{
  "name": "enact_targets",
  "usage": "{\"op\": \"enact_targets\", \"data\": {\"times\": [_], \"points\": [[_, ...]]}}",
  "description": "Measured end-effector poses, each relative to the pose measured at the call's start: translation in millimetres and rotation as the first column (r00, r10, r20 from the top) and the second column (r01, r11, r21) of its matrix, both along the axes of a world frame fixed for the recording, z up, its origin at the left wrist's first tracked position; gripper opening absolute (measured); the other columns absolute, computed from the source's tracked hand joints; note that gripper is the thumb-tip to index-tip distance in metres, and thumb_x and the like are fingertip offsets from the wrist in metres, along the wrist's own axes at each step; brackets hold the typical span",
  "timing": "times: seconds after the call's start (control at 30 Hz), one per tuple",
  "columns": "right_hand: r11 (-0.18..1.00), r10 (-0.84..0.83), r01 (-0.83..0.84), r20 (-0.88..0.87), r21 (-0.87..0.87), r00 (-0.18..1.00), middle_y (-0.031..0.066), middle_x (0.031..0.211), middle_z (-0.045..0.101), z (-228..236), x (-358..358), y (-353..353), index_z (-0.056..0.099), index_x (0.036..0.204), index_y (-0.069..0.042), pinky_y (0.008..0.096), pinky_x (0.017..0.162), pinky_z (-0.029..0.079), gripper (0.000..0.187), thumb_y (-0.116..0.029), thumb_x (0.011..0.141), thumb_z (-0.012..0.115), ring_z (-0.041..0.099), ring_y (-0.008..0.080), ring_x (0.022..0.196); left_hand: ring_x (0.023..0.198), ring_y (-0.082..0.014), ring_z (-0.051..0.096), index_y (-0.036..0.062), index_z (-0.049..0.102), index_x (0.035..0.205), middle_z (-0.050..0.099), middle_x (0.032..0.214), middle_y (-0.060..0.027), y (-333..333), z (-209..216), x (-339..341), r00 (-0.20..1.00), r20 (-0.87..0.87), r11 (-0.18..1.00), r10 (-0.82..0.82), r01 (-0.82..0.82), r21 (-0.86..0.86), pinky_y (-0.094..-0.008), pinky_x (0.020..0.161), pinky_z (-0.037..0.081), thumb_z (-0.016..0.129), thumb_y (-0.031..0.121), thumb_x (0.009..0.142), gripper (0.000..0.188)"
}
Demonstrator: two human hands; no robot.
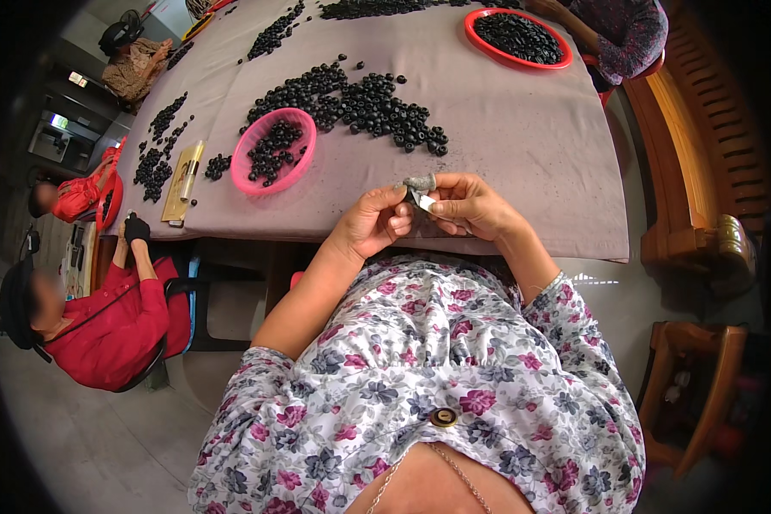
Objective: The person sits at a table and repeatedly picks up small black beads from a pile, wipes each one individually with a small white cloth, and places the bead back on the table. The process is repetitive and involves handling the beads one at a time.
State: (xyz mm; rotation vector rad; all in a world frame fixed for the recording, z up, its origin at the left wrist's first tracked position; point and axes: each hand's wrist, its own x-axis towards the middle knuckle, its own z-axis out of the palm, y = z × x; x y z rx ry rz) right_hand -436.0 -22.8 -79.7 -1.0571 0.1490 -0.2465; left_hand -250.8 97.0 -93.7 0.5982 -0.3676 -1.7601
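A flowered blouse (pixel 428 385) with a round button (pixel 443 417) fills the lower part of the view, and both bare forearms rise from it toward the table edge. There the left hand (pixel 375 221) and the right hand (pixel 471 206) meet, fingertips almost touching. Between them they pinch a small flat, pale piece (pixel 421 200); the left thumb and forefinger close on its near end, the right fingers press on its far side. The right forefinger wears a grey fingertip cover (pixel 421 182), which sits just above the pinched piece. What exactly the piece is cannot be told, since the fingers hide most of it.

Straight beyond the grip, on the mauve tablecloth (pixel 522 137), lies a loose heap of small black rings (pixel 360 103), well apart from the hands, with bare cloth between. Beyond and to the left of the grip stands a pink bowl (pixel 304 128) partly filled with the same rings. Further left lies a flat yellow packet (pixel 182 182) near the table edge, with more black rings scattered about it. Far beyond and to the right stands a red bowl (pixel 475 38) full of rings, next to another person's sleeve (pixel 625 34). To the left of the grip, below the table edge, sits a person in red (pixel 111 321).
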Motion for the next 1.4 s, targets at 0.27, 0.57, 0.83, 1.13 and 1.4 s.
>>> {"op": "enact_targets", "data": {"times": [0.27, 0.57, 0.83, 1.13, 1.4], "points": [[1.0, -0.008, 0.009, -0.048, 0.02, 0.999, 0.0021, 0.074, 0.061, -4.7, 0.4, -4.0, 0.06, 0.118, 0.005, 0.0192, 0.041, 0.035, 0.032, -0.004, 0.087, 0.065, 0.051, 0.0073, 0.053, 0.054, -0.0081, 0.049, 0.0039, 0.061, 0.091, 0.059, 0.071, -0.0022, 0.7, 0.8, 0.9, 1.0, -0.009, 1.0, -0.015, 0.015, -0.01, -0.0236, 0.053, 0.041, 0.061, 0.019, 0.093, 0.015], [1.0, 0.011, -0.012, 0.031, 0.011, 0.999, 0.0024, 0.08, 0.063, -2.6, -0.6, -0.3, 0.054, 0.126, 0.003, 0.0187, 0.041, 0.035, 0.042, -0.004, 0.086, 0.065, 0.052, 0.0077, 0.054, 0.055, -0.0082, 0.05, 0.0041, 0.062, 0.093, 0.058, 0.071, -0.0006, -1.7, 0.8, 1.1, 0.999, -0.045, 1.0, -0.025, 0.024, -0.009, -0.0236, 0.054, 0.041, 0.061, 0.019, 0.093, 0.015], [1.0, 0.011, -0.012, 0.015, 0.018, 1.0, 0.0033, 0.082, 0.063, -2.1, -1.0, -0.9, 0.053, 0.128, 0.004, 0.0184, 0.041, 0.035, 0.045, -0.001, 0.085, 0.064, 0.053, 0.0085, 0.055, 0.055, -0.0079, 0.05, 0.0049, 0.062, 0.092, 0.057, 0.071, -0.0002, -1.4, 0.2, 1.3, 0.999, -0.031, 1.0, -0.027, 0.026, -0.017, -0.0236, 0.054, 0.041, 0.062, 0.02, 0.092, 0.016], [1.0, 0.017, -0.018, 0.028, 0.025, 0.999, 0.0043, 0.083, 0.063, -3.8, -0.9, -2.0, 0.054, 0.126, 0.005, 0.0186, 0.041, 0.036, 0.042, -0.001, 0.086, 0.064, 0.053, 0.0084, 0.054, 0.055, -0.0077, 0.05, 0.0052, 0.062, 0.089, 0.057, 0.071, -0.0001, -1.3, -1.6, 1.9, 0.999, -0.029, 1.0, -0.025, 0.025, -0.009, -0.0233, 0.053, 0.041, 0.063, 0.021, 0.091, 0.015], [0.999, 0.021, -0.021, 0.017, 0.024, 1.0, 0.0032, 0.08, 0.063, -0.8, -0.9, -1.4, 0.055, 0.124, 0.004, 0.018, 0.041, 0.036, 0.039, -0.003, 0.087, 0.064, 0.053, 0.0077, 0.054, 0.054, -0.0077, 0.05, 0.0046, 0.063, 0.09, 0.057, 0.07, -0.0001, -1.1, 1.1, 1.2, 0.999, -0.034, 1.0, -0.029, 0.029, -0.01, -0.0231, 0.053, 0.041, 0.063, 0.02, 0.091, 0.016]]}}
